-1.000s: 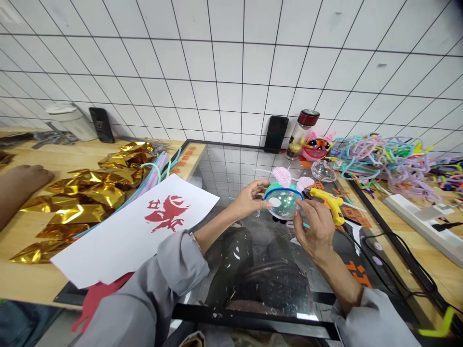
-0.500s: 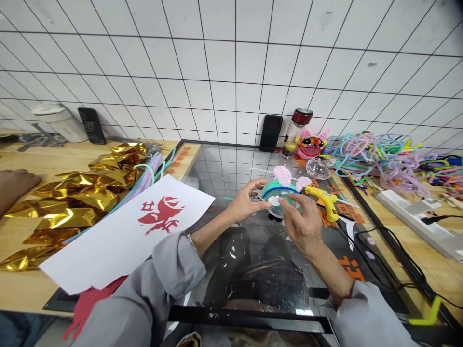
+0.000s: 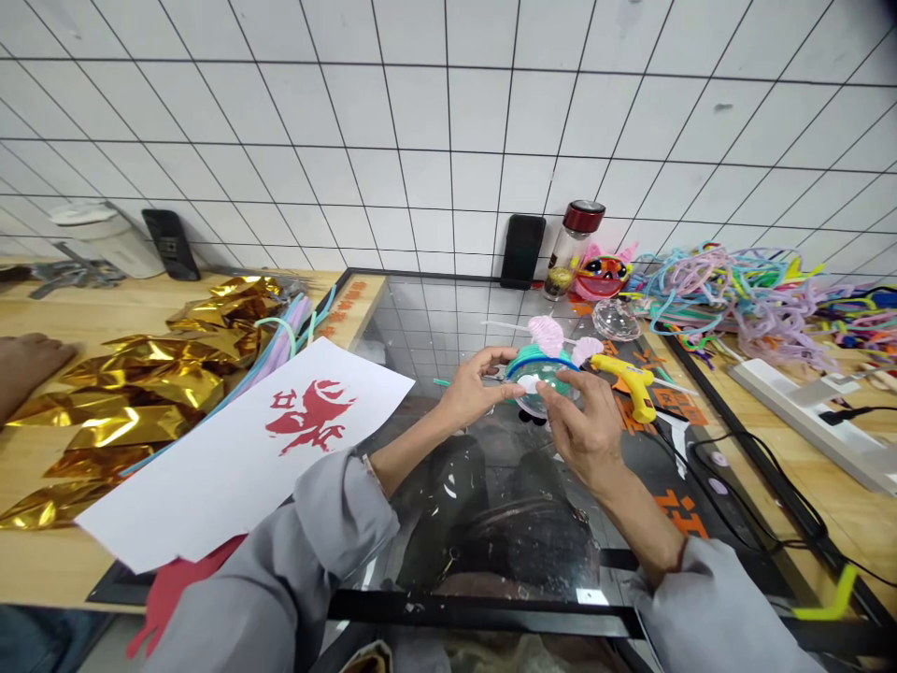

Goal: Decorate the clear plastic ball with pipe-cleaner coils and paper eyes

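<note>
Above the glass tabletop I hold a round craft figure (image 3: 527,355), with green pipe cleaner wound over its back, a blue rim and a clear plastic dome in front. Two pink fuzzy ears (image 3: 546,334) stick up from it. My left hand (image 3: 477,388) grips its left side, fingers over the top and thumb at the front. My right hand (image 3: 587,422) curls around the right side, its fingertips at a small white disc (image 3: 528,384) against the dome. Right of the figure lies a yellow glue gun (image 3: 634,385). Small black pieces show under the dome.
White paper with a red print (image 3: 308,421) and crumpled gold foil (image 3: 147,388) lie left. Another person's hand (image 3: 32,363) rests at the far left. At the back stand a phone (image 3: 522,250), a bottle (image 3: 566,257) and a pink figure (image 3: 603,273). Pipe cleaners (image 3: 743,290) and a power strip (image 3: 805,421) lie right.
The figure has turned slightly in my hands, so the blue rim sits higher and more of the clear dome shows. Both hands keep their hold, and the view has shifted a little.
</note>
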`<state>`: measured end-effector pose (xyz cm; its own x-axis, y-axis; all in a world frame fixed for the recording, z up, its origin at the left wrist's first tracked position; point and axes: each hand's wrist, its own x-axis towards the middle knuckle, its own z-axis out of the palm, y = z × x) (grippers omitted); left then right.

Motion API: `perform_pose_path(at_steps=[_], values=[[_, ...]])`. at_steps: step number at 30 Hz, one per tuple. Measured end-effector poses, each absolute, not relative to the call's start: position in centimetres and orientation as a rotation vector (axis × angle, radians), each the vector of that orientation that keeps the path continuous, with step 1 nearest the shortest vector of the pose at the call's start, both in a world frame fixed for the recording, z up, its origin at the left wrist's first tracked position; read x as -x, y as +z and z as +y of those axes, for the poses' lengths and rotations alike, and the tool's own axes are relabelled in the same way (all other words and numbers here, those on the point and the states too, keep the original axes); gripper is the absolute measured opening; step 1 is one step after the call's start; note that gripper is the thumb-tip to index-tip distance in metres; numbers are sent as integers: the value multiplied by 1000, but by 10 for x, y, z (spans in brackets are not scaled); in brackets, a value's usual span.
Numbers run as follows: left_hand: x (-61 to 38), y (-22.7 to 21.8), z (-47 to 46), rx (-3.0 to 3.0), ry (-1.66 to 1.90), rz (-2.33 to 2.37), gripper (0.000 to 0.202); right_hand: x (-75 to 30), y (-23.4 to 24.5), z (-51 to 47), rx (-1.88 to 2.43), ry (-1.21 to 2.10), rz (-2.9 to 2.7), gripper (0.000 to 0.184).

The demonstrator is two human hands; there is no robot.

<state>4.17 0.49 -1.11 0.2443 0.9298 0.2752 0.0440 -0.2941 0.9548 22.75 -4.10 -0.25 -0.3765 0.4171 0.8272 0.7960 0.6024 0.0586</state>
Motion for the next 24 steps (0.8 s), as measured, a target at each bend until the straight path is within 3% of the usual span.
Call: perform_pose_path(at_steps=[12, 24], values=[[-40, -10, -3, -1827, 1338, 1079, 17, -228, -2, -42, 1000, -534, -2003, 27], [-44, -2, -11, -1787, 1233, 1103, 9, -227, -2, -42, 974, -560, -2000, 24]])
